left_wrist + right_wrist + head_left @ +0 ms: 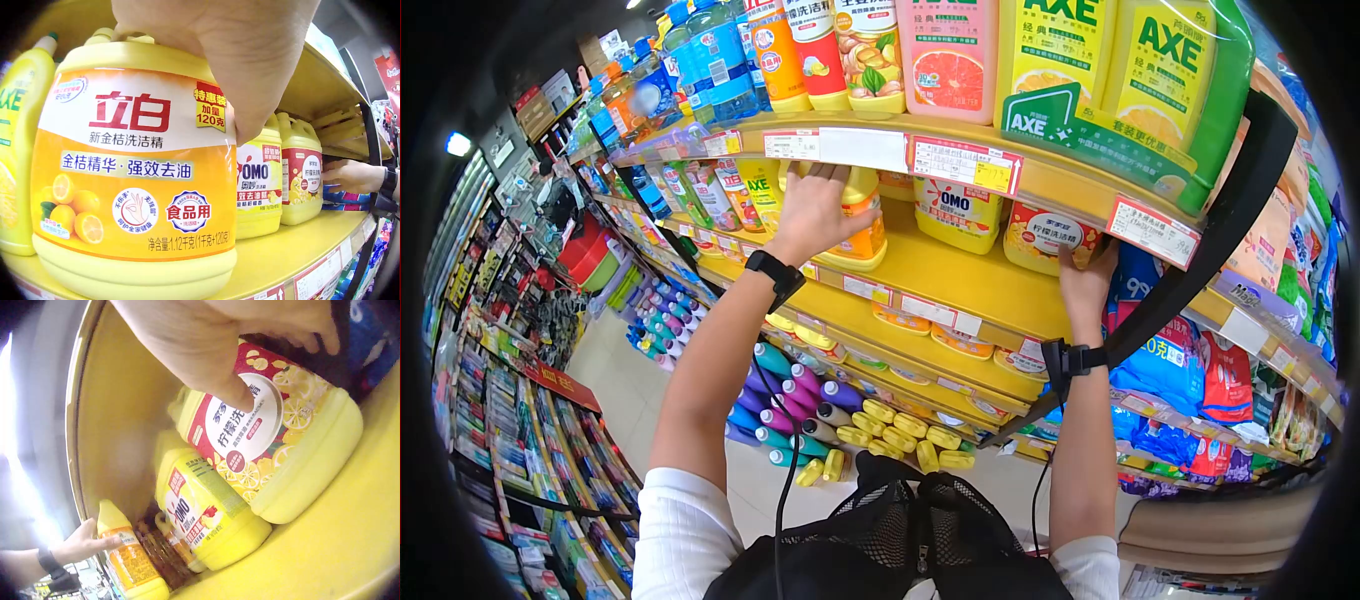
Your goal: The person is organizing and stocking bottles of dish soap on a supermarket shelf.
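Note:
On the yellow middle shelf (945, 292), my left hand (815, 212) grips a big yellow jug of dish soap (134, 187) from above, thumb down its right side. The jug's orange-and-white label faces out, and its handle is partly hidden by the hand. Farther right, my right hand (1088, 285) holds the side of a yellow dish soap jug with a red lemon label (300, 419). The thumb lies across the label's front, the other fingers round the far side. Between these two jugs stands a yellow OMO jug (209, 509), touched by neither hand.
Left of the gripped jug is a yellow AXE bottle (22, 144). The upper shelf edge (880, 128), with price tags, runs close over the hands. A black strip (1240, 210) borders the shelf's right end, beside bagged goods (1160, 350). Bottles (900, 430) stand on the floor below.

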A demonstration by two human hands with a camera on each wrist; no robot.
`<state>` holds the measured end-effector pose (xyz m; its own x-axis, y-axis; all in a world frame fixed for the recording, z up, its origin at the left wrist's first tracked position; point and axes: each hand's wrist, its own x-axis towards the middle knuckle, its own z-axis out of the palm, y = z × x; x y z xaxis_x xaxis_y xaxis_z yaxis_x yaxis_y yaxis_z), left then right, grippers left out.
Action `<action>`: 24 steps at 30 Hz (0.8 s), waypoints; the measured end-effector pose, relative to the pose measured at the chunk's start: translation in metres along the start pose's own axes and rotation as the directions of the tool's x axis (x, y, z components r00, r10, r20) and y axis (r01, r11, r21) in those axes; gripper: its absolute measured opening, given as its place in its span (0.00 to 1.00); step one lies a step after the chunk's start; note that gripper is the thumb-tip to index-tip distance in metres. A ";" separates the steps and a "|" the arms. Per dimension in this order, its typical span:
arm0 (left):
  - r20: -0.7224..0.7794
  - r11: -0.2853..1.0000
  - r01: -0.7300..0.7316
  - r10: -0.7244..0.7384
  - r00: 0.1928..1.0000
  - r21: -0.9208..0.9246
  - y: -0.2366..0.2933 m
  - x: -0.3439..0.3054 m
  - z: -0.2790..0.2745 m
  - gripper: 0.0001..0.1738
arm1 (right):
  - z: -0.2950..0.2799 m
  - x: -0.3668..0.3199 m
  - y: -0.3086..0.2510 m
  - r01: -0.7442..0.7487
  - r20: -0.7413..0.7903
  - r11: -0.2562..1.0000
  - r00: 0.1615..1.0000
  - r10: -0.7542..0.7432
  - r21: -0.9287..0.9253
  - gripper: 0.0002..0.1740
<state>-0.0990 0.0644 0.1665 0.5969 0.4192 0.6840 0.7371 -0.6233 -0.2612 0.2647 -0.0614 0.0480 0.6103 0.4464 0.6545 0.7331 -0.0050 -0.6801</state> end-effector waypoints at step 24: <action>-0.053 0.999 0.008 -0.010 0.999 -0.033 0.001 0.000 0.008 0.43 | 0.018 0.002 -0.015 -0.022 0.175 1.000 0.984 0.020 0.006 0.41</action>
<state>-0.0953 0.0689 0.1611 0.5721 0.3898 0.7216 0.7309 -0.6415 -0.2330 0.2494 -0.0446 0.0541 0.5631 0.5957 0.5727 0.7180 -0.0096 -0.6960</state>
